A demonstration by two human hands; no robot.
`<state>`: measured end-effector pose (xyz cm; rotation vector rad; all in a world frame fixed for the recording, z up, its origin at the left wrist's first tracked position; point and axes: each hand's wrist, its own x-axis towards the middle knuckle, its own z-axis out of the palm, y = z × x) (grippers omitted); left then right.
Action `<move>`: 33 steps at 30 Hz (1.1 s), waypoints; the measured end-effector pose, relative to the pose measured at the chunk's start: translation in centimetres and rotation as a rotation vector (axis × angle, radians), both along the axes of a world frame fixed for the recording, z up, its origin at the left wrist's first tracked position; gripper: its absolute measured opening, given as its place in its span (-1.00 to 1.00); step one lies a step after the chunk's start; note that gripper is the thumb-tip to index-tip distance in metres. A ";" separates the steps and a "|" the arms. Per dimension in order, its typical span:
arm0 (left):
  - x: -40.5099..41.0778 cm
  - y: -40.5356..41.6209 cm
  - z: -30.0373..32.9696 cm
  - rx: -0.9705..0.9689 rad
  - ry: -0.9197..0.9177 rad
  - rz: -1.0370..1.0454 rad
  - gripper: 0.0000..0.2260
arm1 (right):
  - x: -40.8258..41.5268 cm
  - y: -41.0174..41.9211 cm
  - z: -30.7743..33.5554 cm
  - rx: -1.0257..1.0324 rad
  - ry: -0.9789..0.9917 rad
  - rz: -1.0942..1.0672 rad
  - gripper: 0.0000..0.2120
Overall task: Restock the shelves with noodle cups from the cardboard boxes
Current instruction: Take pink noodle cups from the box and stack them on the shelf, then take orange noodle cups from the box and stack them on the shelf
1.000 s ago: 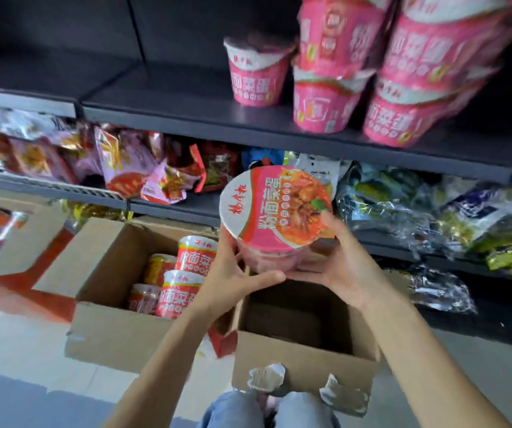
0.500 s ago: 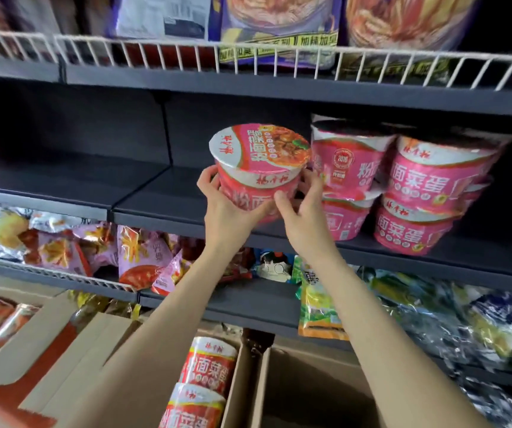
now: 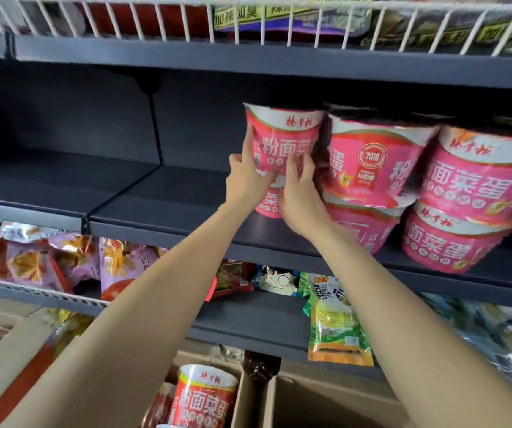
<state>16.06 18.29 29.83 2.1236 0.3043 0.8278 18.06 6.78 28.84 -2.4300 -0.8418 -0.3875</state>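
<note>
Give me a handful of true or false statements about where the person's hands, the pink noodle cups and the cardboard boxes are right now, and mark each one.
1. Both hands hold the same pink noodle cup. True: the left hand and the right hand grip its sides.
2. The held cup is above another pink cup on the dark grey shelf. True.
3. The shelf section to the left of the held cup is packed with cups. False: no cups stand there.
4. The red noodle cup sits on the top wire-fronted shelf. False: it is down in an open cardboard box.
5. Stacked pink cups stand to the right of the held cup. True.
</note>
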 end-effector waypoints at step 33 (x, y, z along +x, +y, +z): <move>-32.2 1.9 -30.9 -0.188 0.997 0.156 -0.18 | -21.7 4.1 -27.8 -0.191 0.870 -0.008 -0.33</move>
